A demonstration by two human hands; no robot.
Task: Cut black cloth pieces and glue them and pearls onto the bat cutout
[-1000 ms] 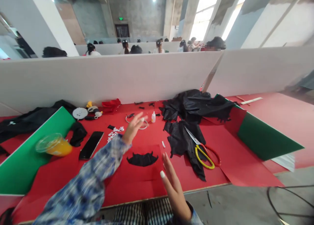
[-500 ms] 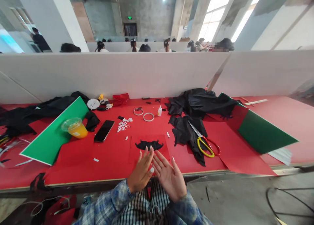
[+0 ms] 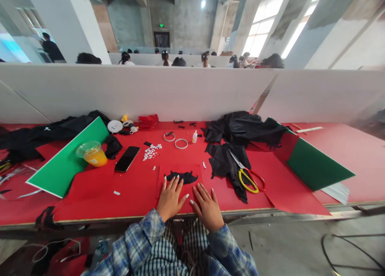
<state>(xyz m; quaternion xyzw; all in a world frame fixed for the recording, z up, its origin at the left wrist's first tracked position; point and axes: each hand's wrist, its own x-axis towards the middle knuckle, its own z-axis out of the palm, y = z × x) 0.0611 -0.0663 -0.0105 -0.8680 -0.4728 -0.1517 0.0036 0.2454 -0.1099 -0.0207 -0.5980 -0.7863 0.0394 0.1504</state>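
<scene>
1. The left hand (image 3: 170, 201) lies palm down with its fingers a little spread, holding nothing; its fingertips reach the lower left edge of the black, bat-like cutout of thin material (image 3: 188, 178).
2. The right hand (image 3: 207, 208) is likewise palm down, fingers fanned, grasping nothing; its fingertips lie just below the cutout's right end, apart from it.
3. The cutout lies dark side up on a squarish red sheet (image 3: 194, 168), directly in front of the person, near the front edge of the red-covered table (image 3: 99, 203).
4. For good handling, flat fingers and light, even pressure seem best: the narrow points look easy to fold, and the sheet could slide if only one side is weighted. The right hand seems well placed to steady the sheet.
5. Beyond the sheet are a scatter of small white, shiny pieces (image 3: 152, 152), a pale ring (image 3: 181, 143) and a small white bottle (image 3: 195, 137); keeping fingers clear of the loose pieces would be wise.
6. To the right, scissors with red and yellow handles (image 3: 244, 169) lie on ragged black cloth (image 3: 221, 161).
7. To the left lie a black phone (image 3: 127, 159) and a clear cup of orange drink (image 3: 94, 155); sleeves should avoid the cup.
</scene>
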